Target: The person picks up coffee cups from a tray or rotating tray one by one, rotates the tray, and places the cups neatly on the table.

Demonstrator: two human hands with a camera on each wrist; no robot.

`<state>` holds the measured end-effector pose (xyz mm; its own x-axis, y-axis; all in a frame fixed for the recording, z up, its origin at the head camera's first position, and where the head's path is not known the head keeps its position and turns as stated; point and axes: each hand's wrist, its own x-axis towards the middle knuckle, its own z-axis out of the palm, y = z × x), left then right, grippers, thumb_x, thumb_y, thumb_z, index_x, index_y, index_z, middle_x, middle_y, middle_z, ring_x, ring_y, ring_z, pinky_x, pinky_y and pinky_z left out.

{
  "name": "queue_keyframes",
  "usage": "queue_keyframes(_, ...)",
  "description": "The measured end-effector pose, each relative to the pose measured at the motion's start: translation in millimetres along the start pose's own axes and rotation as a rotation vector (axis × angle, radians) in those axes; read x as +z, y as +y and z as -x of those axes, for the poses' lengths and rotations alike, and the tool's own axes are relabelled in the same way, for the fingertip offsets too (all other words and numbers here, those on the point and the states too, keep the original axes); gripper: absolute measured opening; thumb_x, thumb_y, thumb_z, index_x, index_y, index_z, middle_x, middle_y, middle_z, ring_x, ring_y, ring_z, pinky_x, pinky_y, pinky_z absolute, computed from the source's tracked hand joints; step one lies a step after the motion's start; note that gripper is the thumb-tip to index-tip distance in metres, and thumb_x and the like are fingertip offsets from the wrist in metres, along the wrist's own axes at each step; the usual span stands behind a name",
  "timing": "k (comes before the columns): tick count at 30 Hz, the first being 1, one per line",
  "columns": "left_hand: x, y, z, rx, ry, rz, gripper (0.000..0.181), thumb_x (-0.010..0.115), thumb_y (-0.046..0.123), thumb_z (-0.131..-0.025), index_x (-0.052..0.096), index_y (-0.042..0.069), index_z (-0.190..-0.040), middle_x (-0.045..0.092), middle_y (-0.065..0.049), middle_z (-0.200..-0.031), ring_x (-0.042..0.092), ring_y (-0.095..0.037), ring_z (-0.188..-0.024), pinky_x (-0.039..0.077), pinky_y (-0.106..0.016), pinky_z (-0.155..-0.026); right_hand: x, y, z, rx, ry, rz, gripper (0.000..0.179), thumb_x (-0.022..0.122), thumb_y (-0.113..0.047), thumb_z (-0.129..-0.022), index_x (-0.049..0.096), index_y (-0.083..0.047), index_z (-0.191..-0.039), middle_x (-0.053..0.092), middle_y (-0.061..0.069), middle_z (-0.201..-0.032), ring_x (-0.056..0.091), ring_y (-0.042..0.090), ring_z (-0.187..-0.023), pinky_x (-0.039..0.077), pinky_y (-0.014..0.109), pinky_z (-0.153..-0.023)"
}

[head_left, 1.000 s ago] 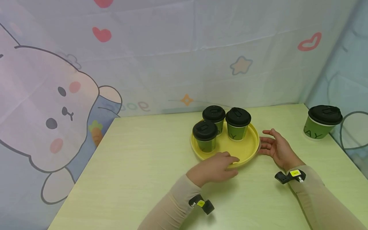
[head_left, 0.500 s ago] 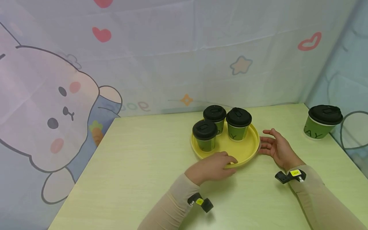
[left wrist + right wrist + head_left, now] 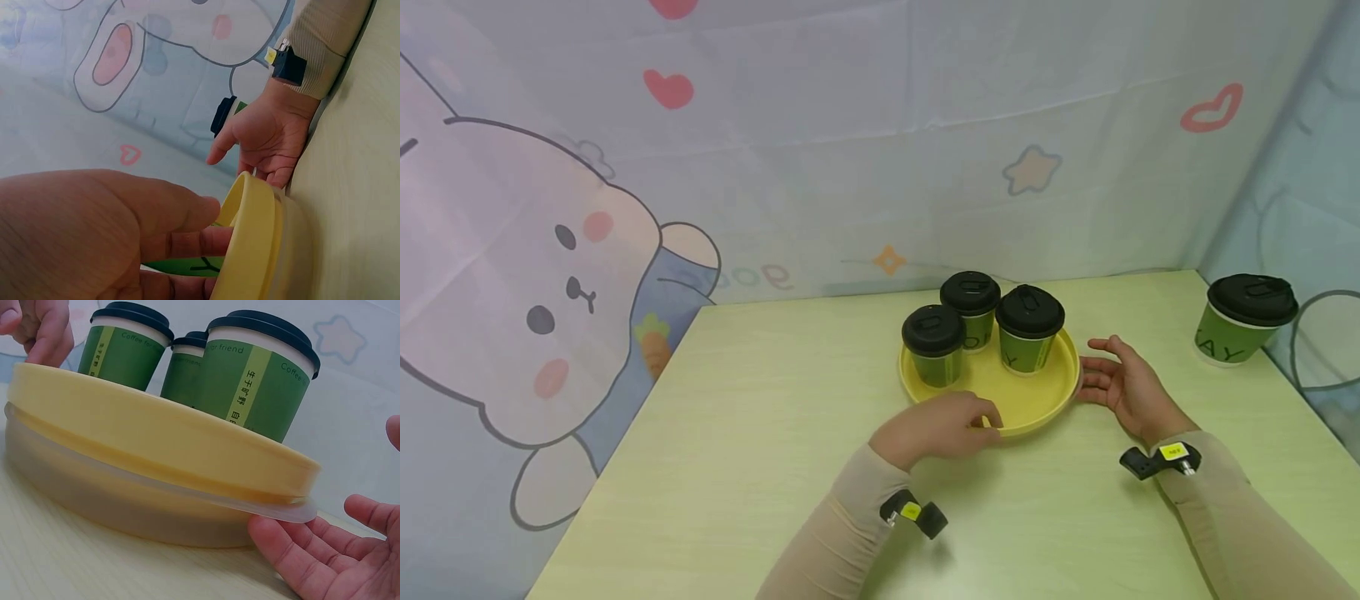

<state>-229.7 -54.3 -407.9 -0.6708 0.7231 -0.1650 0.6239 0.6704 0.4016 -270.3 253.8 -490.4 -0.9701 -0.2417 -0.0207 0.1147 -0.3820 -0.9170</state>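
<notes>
Hanging behind pale table [image 3: 737, 433], cartoon-printed cloth [image 3: 820, 167], hands [image 3: 942, 425] [image 3: 1127, 393] at yellow tray [image 3: 1026, 402]

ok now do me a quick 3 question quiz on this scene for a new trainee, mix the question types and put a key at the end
1. How many green paper cups with black lids stand on the round yellow tray?

2. True or false, of the right hand: it is gripping a cup.

3. Where is the larger-looking, black-lidded green cup standing apart?
a) behind the tray
b) on the pale yellow table, to the tray's right
c) to the tray's left

Key:
1. Three.
2. False; it holds no cup, and its fingers are at the tray's edge.
3. b
</notes>
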Motion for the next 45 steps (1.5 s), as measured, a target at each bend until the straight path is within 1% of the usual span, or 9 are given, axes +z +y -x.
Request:
queue_keyframes(4,-4.5,-5.2,2.8,0.007,-0.010,0.036,0.020,0.059,0.027,-0.102,0.073,0.016,-0.113,0.067,0.006,-0.099,0.058,-0.005,-0.088,0.047,-0.017,-0.081,-0.2,0.7,0.0,-0.008,-0.004,0.000,0.044,0.039,-0.047,-0.108,0.040,-0.012,-0.135,0.068,0.003,-0.112,0.071,0.017,-0.091,0.062,0.034,-0.077)
queue_keyframes(10,-6.4,-13.8,4.3,0.001,-0.022,0.072,0.020,0.058,0.027,-0.103,0.073,0.019,-0.113,0.067,0.008,-0.101,0.058,-0.005,-0.089,0.047,-0.018,-0.082,0.8,-0.5,-0.1,0.006,0.009,0.009,0.046,0.039,-0.049,-0.107,0.039,-0.013,-0.136,0.068,0.002,-0.112,0.071,0.017,-0.092,0.062,0.034,-0.078)
queue_keyframes(19,-6.4,-21.5,4.2,-0.040,-0.012,0.112,0.021,0.055,0.029,-0.105,0.074,0.022,-0.109,0.064,0.011,-0.096,0.056,-0.006,-0.081,0.047,-0.020,-0.074,2.0,-1.5,-1.3,0.011,0.019,0.021,0.047,0.040,-0.050,-0.107,0.039,-0.013,-0.137,0.068,0.002,-0.113,0.071,0.017,-0.093,0.062,0.034,-0.078)
queue_keyframes(26,-8.6,-24.9,7.3,-0.079,-0.002,0.116,0.017,0.057,0.031,-0.104,0.073,0.024,-0.103,0.062,0.011,-0.091,0.055,-0.006,-0.077,0.047,-0.021,-0.069,2.0,-0.9,-0.6,0.007,0.009,0.008,0.044,0.039,-0.049,-0.107,0.041,-0.014,-0.134,0.068,0.002,-0.112,0.071,0.017,-0.092,0.062,0.034,-0.078)
queue_keyframes(31,-11.5,-29.2,9.8,-0.068,0.015,0.106,0.019,0.056,0.029,-0.103,0.072,0.022,-0.094,0.059,0.011,-0.082,0.052,-0.005,-0.072,0.044,-0.021,-0.065,0.8,-0.4,0.3,0.007,0.000,-0.008,0.040,0.039,-0.048,-0.108,0.042,-0.016,-0.131,0.068,0.002,-0.111,0.071,0.017,-0.091,0.062,0.034,-0.077)
queue_keyframes(35,-11.8,-34.2,10.0,-0.045,0.031,0.124,0.022,0.056,0.029,-0.102,0.070,0.021,-0.087,0.054,0.010,-0.075,0.050,-0.005,-0.068,0.042,-0.021,-0.061,0.5,-0.4,0.5,0.007,0.000,-0.009,0.043,0.039,-0.048,-0.107,0.040,-0.014,-0.133,0.069,0.002,-0.111,0.071,0.017,-0.090,0.062,0.034,-0.077)
queue_keyframes(39,-11.3,-38.0,10.8,-0.034,0.049,0.141,0.027,0.057,0.029,-0.101,0.064,0.020,-0.077,0.048,0.010,-0.068,0.046,-0.006,-0.063,0.039,-0.022,-0.058,1.6,-0.8,0.9,0.007,-0.002,-0.010,0.044,0.040,-0.048,-0.107,0.040,-0.014,-0.134,0.069,0.002,-0.111,0.071,0.017,-0.090,0.062,0.034,-0.077)
queue_keyframes(42,-12.3,-39.8,12.4,-0.049,0.065,0.149,0.034,0.057,0.029,-0.101,0.056,0.020,-0.068,0.042,0.009,-0.063,0.042,-0.007,-0.058,0.036,-0.023,-0.056,2.5,-0.9,1.2,0.006,0.001,-0.005,0.044,0.040,-0.048,-0.107,0.040,-0.014,-0.134,0.069,0.002,-0.111,0.071,0.017,-0.090,0.062,0.034,-0.077)
queue_keyframes(45,-13.5,-41.9,13.7,-0.074,0.077,0.152,0.038,0.058,0.030,-0.101,0.052,0.021,-0.065,0.040,0.009,-0.061,0.040,-0.007,-0.056,0.034,-0.023,-0.055,3.0,-0.6,1.0,0.001,0.003,-0.003,0.044,0.040,-0.048,-0.107,0.040,-0.013,-0.135,0.069,0.002,-0.110,0.071,0.017,-0.090,0.062,0.034,-0.077)
